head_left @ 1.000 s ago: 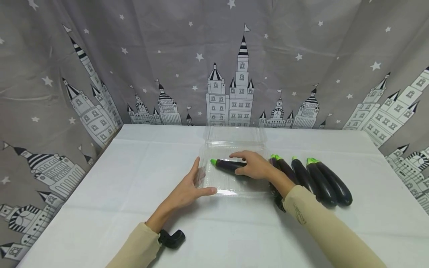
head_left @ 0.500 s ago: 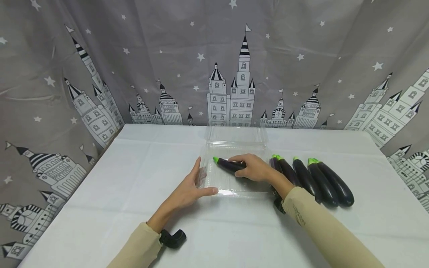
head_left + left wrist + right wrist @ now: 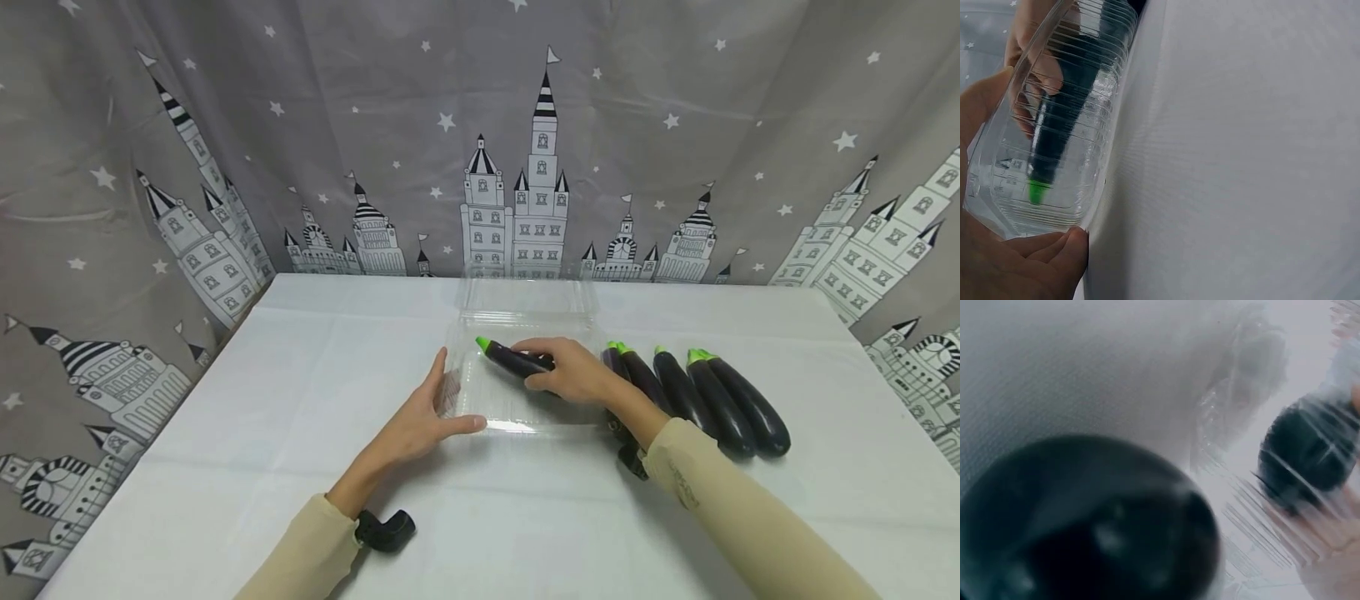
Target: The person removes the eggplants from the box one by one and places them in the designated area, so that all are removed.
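My right hand (image 3: 570, 371) grips a dark purple eggplant (image 3: 513, 360) by its thick end, inside an open clear plastic clamshell container (image 3: 495, 408). The green stem end points left and slightly back, tilted in the container. My left hand (image 3: 416, 429) rests at the container's left side, thumb and index finger spread along it, fingertips touching its rim and front corner. Through the clear wall in the left wrist view, the held eggplant (image 3: 1054, 137) shows with the fingers around it. In the right wrist view its round end (image 3: 1310, 453) appears behind the ribbed plastic.
Several more eggplants (image 3: 735, 408) lie side by side to the right of the container, green stems away from me. One eggplant's blurred end (image 3: 1085, 519) fills the right wrist view's lower left. Behind the white table (image 3: 300, 350) hangs a grey castle-print curtain (image 3: 360, 100).
The eggplant's stem end has swung slightly away from me, toward the back of the container, with my right hand still gripping it. My left hand has stayed in place.
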